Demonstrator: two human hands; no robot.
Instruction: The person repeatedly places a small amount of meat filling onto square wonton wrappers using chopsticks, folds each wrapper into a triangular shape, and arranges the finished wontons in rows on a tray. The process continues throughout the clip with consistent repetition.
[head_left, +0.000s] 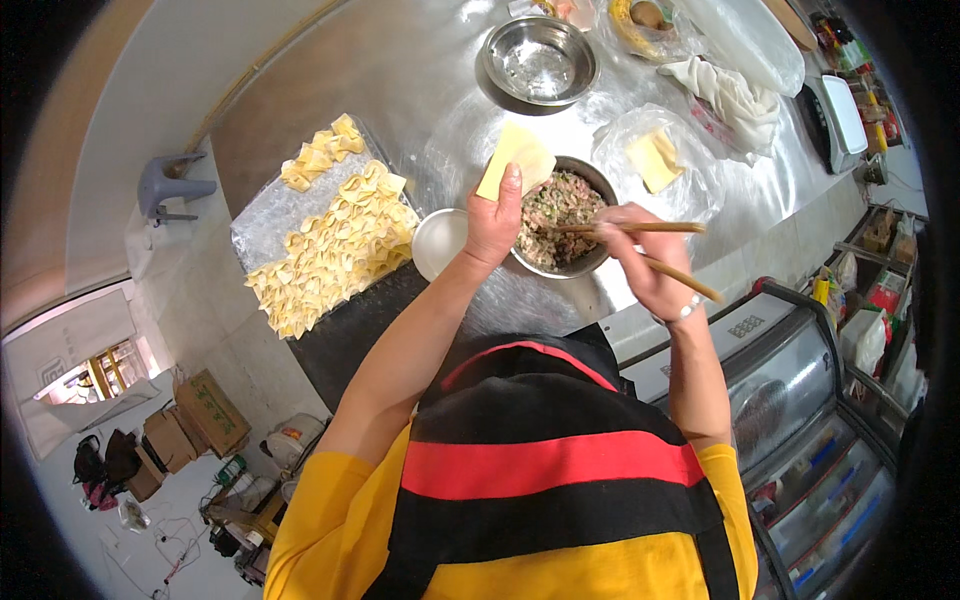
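My left hand grips a stack of yellow dough wrappers, thumb on top, beside the rim of a steel bowl. That bowl holds minced meat filling with green bits. Over its right side my right hand grasps a pair of wooden chopsticks, their tips in the filling. A small white bowl stands left of the steel bowl, partly behind my left forearm. Folded wontons crowd a floured tray farther left. More wrappers lie on a clear plastic bag to the right.
A second steel bowl stands at the back of the steel table. Behind on the right are a bag of fruit, a white cloth and a scale. A glass-topped display cooler is close on my right.
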